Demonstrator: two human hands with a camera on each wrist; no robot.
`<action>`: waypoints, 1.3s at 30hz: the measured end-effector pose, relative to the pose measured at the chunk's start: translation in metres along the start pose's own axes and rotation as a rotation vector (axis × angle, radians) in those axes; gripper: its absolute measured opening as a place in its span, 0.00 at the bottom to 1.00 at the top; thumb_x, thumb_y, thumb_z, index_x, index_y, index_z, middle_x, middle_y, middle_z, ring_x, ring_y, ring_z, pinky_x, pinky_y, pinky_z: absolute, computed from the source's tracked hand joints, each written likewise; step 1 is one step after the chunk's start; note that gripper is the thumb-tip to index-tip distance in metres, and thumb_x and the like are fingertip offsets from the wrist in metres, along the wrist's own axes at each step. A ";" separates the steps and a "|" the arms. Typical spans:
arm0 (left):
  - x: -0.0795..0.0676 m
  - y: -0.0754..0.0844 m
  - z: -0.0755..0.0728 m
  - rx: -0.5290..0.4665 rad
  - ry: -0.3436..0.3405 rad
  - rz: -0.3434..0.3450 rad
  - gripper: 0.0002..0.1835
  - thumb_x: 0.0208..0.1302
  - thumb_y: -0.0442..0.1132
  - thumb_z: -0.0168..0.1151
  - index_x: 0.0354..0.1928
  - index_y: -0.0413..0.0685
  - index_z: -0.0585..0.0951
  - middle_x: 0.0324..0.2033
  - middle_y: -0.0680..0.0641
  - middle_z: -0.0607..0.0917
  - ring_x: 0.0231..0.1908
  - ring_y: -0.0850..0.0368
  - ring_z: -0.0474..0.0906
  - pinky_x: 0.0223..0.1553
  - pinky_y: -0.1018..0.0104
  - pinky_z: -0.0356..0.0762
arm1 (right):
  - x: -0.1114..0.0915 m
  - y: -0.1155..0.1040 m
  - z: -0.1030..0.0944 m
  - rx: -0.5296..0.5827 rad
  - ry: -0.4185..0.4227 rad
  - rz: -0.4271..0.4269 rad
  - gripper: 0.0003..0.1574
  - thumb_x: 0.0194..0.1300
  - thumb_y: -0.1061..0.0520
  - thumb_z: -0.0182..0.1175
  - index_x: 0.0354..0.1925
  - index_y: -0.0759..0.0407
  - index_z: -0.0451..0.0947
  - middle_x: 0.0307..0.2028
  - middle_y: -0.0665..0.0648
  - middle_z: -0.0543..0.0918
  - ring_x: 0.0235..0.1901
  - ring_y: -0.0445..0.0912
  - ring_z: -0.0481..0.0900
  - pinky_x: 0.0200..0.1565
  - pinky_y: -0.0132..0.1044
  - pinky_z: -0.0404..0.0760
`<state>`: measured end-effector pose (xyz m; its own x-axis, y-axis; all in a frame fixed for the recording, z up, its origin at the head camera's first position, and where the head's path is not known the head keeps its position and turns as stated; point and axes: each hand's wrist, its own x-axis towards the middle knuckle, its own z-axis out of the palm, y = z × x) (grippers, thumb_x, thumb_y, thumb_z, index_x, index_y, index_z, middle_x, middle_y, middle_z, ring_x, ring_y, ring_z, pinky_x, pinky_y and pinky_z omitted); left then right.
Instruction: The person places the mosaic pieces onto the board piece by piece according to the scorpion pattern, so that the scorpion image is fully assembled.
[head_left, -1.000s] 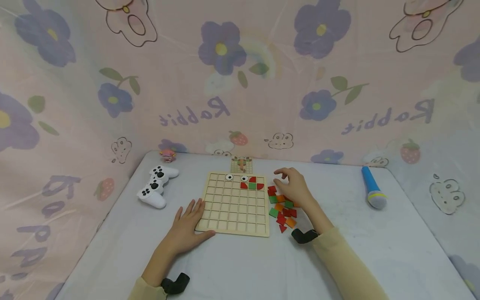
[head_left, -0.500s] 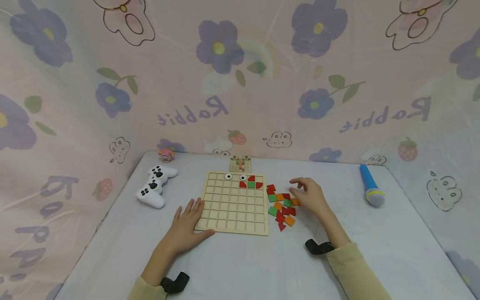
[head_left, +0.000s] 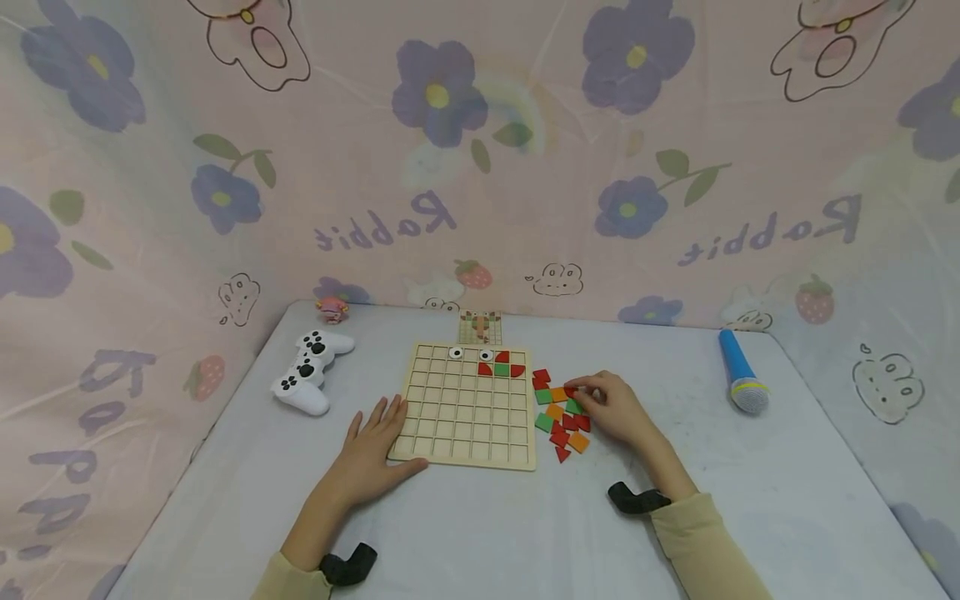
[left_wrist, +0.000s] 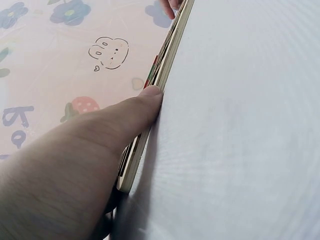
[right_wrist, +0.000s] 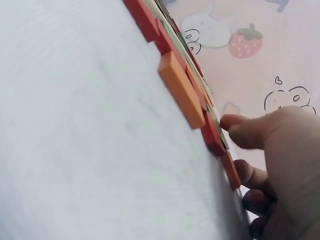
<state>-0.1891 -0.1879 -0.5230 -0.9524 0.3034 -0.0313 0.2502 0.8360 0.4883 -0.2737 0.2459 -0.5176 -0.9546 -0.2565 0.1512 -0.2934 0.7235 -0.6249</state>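
Simultaneously resting splayed left hand (head_left: 375, 461) on gridded board (head_left: 467, 417) to its right, with right hand (head_left: 613, 407) bent over tiles (head_left: 555, 412) just below, too unclear to confirm any grip.

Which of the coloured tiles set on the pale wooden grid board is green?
The flat green square tile between two red curved-edged tiles, the only green one on the pale wooden grid board; the other coloured tiles there are red.
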 end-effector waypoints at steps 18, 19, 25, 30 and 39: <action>0.000 0.001 0.000 -0.007 0.009 -0.001 0.58 0.67 0.70 0.64 0.83 0.38 0.54 0.83 0.40 0.53 0.84 0.38 0.40 0.80 0.30 0.32 | -0.004 0.007 -0.005 -0.045 0.012 -0.065 0.18 0.71 0.64 0.61 0.53 0.52 0.90 0.37 0.52 0.80 0.36 0.47 0.69 0.38 0.40 0.68; 0.000 0.000 0.000 -0.010 0.009 -0.002 0.58 0.67 0.70 0.64 0.83 0.38 0.54 0.83 0.40 0.53 0.84 0.38 0.40 0.80 0.31 0.32 | -0.004 0.007 -0.005 -0.048 0.011 -0.065 0.18 0.71 0.64 0.62 0.53 0.52 0.90 0.37 0.52 0.80 0.36 0.47 0.69 0.39 0.40 0.68; 0.000 -0.001 0.001 -0.006 -0.015 -0.010 0.59 0.67 0.71 0.64 0.84 0.39 0.52 0.83 0.41 0.51 0.84 0.39 0.39 0.80 0.31 0.30 | -0.006 0.006 -0.006 -0.052 0.063 -0.059 0.11 0.70 0.63 0.63 0.47 0.58 0.89 0.35 0.54 0.81 0.35 0.47 0.71 0.39 0.41 0.70; 0.000 0.000 -0.002 -0.008 -0.009 -0.007 0.59 0.67 0.71 0.64 0.83 0.39 0.53 0.83 0.40 0.51 0.84 0.39 0.39 0.80 0.31 0.31 | -0.005 0.006 -0.004 -0.050 0.007 -0.067 0.20 0.70 0.65 0.60 0.55 0.53 0.89 0.38 0.54 0.80 0.38 0.48 0.70 0.41 0.42 0.69; 0.000 0.001 -0.002 -0.014 -0.007 -0.004 0.58 0.67 0.70 0.64 0.83 0.38 0.54 0.83 0.40 0.52 0.84 0.38 0.40 0.80 0.30 0.31 | -0.005 0.006 -0.004 -0.083 0.033 0.015 0.18 0.72 0.64 0.58 0.54 0.55 0.88 0.39 0.56 0.79 0.39 0.50 0.72 0.41 0.43 0.71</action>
<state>-0.1889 -0.1882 -0.5212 -0.9521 0.3031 -0.0390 0.2440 0.8309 0.5000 -0.2709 0.2538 -0.5191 -0.9598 -0.2248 0.1679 -0.2806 0.7781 -0.5620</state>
